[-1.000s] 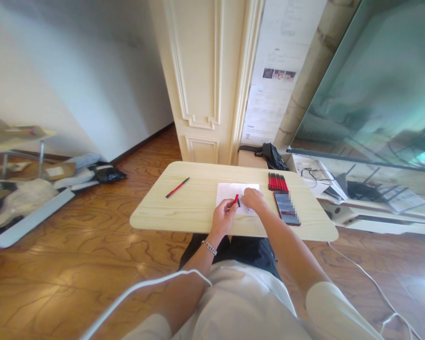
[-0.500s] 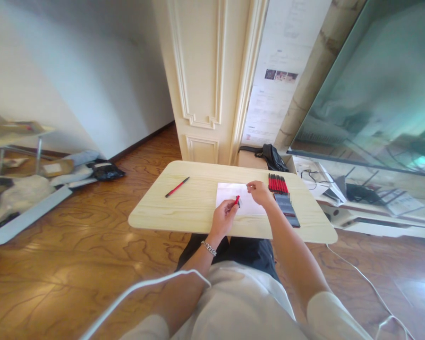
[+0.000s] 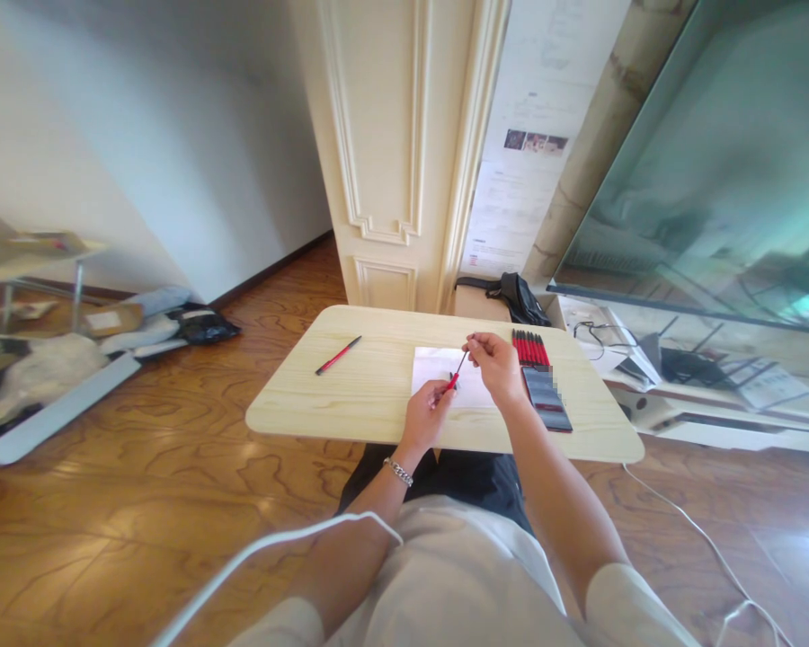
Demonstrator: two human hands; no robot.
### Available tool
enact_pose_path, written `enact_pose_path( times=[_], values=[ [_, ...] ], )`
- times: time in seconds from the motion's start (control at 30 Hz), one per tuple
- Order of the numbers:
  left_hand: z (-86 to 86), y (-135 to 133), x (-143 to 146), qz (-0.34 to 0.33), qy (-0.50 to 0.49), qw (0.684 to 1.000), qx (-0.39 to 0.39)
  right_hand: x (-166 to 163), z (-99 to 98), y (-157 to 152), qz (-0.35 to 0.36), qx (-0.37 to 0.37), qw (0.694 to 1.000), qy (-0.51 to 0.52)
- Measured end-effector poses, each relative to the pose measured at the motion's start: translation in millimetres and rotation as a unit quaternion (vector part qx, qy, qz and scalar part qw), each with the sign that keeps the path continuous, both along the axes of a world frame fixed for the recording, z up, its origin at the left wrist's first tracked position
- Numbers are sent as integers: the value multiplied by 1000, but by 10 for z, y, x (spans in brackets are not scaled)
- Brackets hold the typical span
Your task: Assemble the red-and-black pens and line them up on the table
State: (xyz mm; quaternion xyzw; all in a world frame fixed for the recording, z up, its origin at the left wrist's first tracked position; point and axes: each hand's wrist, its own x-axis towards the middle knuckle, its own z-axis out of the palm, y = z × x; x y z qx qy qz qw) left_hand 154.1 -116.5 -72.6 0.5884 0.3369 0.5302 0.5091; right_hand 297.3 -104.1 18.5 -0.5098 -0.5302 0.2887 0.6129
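My left hand [image 3: 423,414] is closed around a red pen barrel [image 3: 450,385] over the white sheet of paper [image 3: 438,365] on the pale wooden table [image 3: 351,395]. My right hand [image 3: 500,363] pinches the top end of a thin refill [image 3: 461,364] that runs down into the barrel's open end. Both hands hover above the near part of the paper.
A loose red pen [image 3: 338,356] lies on the table's left. A row of several red and black pens [image 3: 529,348] sits at the right, above a dark box [image 3: 546,399]. A black bag [image 3: 520,297] lies behind the table; clutter sits on the floor at left.
My right hand has lifted off the paper and now holds the thin refill slanted into the barrel in my left hand. The left hand has stayed where it was.
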Motion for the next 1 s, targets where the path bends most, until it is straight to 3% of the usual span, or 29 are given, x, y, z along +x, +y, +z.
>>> enact_pose_path(
  times=[0.17, 0.47, 0.7, 0.8, 0.9, 1.0],
  values=[
    [51, -23, -13, -5, -7, 1000, 3, -34, -184, -45, 34, -46, 997, -43],
    [57, -24, -17, -6, -6, 1000, 6, -14, -270, -50, -15, -46, 994, -99],
    [42, -12, -24, -15, -21, 1000, -2, 181, -337, 47, 61, -91, 985, -130],
    [44, -11, -24, -15, -23, 1000, -2, 257, -449, 118, 4, -143, 956, -256],
    [46, -14, -27, -12, -13, 1000, -2, 240, -560, 153, -23, -214, 893, -395],
    [52, -17, -34, -13, -11, 1000, -5, 170, -616, 171, -36, -263, 849, -456]
  ],
)
